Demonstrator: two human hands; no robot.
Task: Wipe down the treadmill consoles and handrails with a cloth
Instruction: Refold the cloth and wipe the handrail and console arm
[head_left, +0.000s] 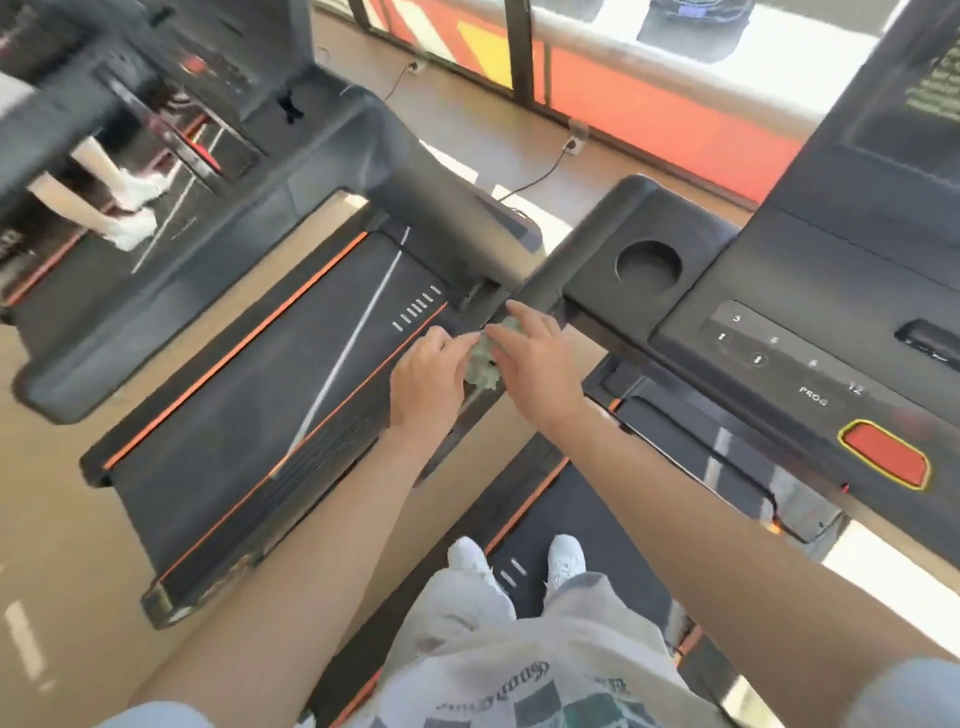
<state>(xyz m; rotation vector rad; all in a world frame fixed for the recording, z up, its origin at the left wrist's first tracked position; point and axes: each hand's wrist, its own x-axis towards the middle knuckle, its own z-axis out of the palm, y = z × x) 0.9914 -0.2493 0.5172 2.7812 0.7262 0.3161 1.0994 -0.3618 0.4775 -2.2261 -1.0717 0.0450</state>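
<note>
Head view: I'm watching from above, looking down over both forearms, with some blur towards the edges
Neighbouring treadmill (249, 374): far left, its belt and dark rail lie well apart from the hands and nothing touches them
Left hand (428, 376): fingers curled in on the near edge of the cloth, gripping it as far as I can judge
Cloth (483, 361): a crumpled grey-green wad, bunched between the two hands and lying on the handrail
Right hand (537, 364): fingers fairly straight and spread, laid over the far side of the cloth with the forefinger reaching up the rail, resting on it and not clamped
Handrail (537, 288): the dark bar running from the console corner down under both hands
Cup holder (648, 262): round recess just past the rail's upper end, untouched
Console (779, 358): key panel and red stop button (885, 456) to the right, no cloth near them
Step in hand: I'd say the cloth is being gathered or refolded on the left rail before a wiping stroke
Next move: needs one hand to close firmly round the cloth and rail together, then draw along its length, keeping clear of the stop button when moving on to the console
</note>
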